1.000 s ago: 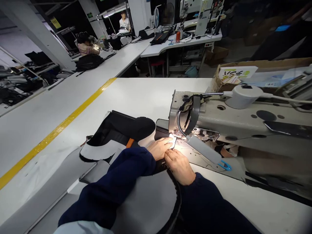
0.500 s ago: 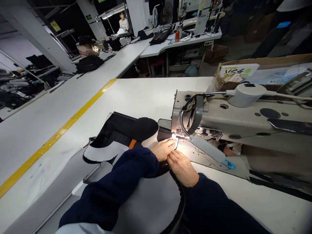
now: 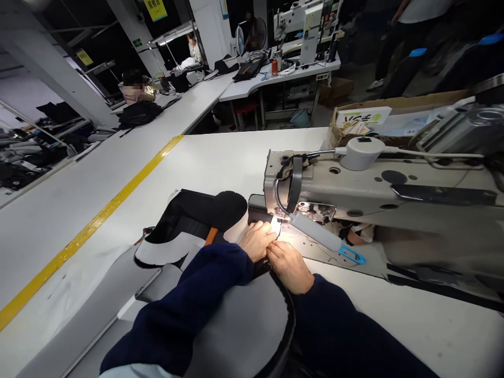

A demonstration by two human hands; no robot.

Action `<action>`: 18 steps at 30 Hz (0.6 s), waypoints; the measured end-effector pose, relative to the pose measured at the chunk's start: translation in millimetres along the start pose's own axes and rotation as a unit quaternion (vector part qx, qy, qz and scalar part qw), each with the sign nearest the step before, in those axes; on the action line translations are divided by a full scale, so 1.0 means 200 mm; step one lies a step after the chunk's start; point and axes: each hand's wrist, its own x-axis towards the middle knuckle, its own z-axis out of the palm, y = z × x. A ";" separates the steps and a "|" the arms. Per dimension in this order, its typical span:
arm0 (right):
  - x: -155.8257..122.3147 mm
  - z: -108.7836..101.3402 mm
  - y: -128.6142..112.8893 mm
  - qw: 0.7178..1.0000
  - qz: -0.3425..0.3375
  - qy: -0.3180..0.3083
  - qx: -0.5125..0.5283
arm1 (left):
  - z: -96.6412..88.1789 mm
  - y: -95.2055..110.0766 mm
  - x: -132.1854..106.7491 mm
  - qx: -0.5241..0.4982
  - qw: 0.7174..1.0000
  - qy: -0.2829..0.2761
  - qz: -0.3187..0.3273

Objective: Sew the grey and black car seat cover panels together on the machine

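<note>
My left hand (image 3: pixel 258 240) lies over the edge of a grey and black padded fabric piece (image 3: pixel 244 325), its fingers bent together and pressing just in front of the needle area. Close beside it, my right hand (image 3: pixel 290 266) pinches the edge of the same piece. A small white strip (image 3: pixel 275 226) shows between the left fingertips and the lit needle area of the sewing machine (image 3: pixel 323 184). Both hands hide the exact grip on the edge. Black padded parts of the work (image 3: pixel 205 207), with an orange tab (image 3: pixel 211 236), lie left of the hands.
A lamp with a grey handle (image 3: pixel 317 231) and blue end hangs at the machine head. Behind the machine stands a cardboard box (image 3: pixel 334 123) of packets. Yellow tape (image 3: pixel 118 199) crosses the white table (image 3: pixel 212 163). Other people sit or stand farther back.
The camera view has turned slightly, so the scene shifts left. My left fingertips are a little farther back from the needle area, and more of the white strip shows. The right hand keeps its pinch.
</note>
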 end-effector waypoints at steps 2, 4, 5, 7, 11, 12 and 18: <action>0.00 0.00 0.03 1.000 0.002 0.016 -0.004 | -0.01 -0.01 0.03 0.010 1.000 -0.004 0.007; 0.00 -0.01 0.06 0.999 0.006 0.032 -0.009 | -0.02 -0.03 0.05 0.016 1.000 -0.008 0.018; 0.01 -0.01 0.08 0.999 0.006 0.039 -0.011 | -0.03 -0.03 0.05 0.020 0.999 -0.010 0.023; 0.01 -0.01 0.10 0.998 0.006 0.053 -0.014 | -0.04 -0.04 0.06 0.025 0.999 -0.012 0.024; 0.00 0.00 0.12 0.998 0.023 0.049 -0.013 | -0.03 0.00 0.07 0.011 1.000 -0.014 -0.011; 0.00 0.00 0.12 0.998 0.029 0.048 -0.012 | -0.02 0.01 0.07 0.006 1.000 -0.016 -0.020; -0.01 -0.04 0.17 0.999 0.018 0.006 0.029 | -0.10 -0.01 0.09 0.023 0.999 -0.038 -0.011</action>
